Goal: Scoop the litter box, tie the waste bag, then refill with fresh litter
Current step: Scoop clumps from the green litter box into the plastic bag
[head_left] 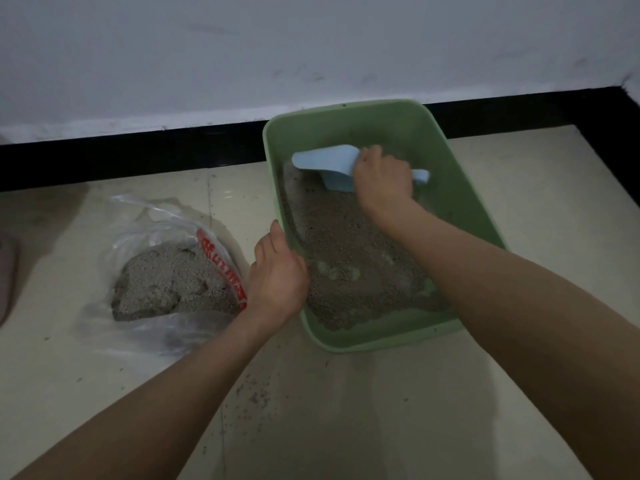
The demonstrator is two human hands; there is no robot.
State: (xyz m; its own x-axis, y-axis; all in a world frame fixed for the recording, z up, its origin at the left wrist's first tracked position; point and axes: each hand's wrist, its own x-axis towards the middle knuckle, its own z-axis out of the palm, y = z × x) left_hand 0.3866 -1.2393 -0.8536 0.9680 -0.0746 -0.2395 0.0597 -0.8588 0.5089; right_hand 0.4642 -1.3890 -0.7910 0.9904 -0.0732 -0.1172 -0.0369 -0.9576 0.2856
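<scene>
A green litter box point(460, 161) stands on the floor by the wall, its near half covered with grey litter point(349, 244). My right hand point(382, 180) grips the handle of a light blue scoop point(325, 162), whose blade lies at the far left of the box. My left hand point(277, 275) holds the box's left rim, thumb along the edge. Left of the box lies a clear plastic bag point(145, 220) with red print, open and holding a heap of grey litter point(166, 282).
A white wall with a black skirting point(138, 157) runs behind the box. Litter grains are scattered on the beige floor tiles point(256, 396) in front of the box. A dark object point(7, 278) shows at the left edge.
</scene>
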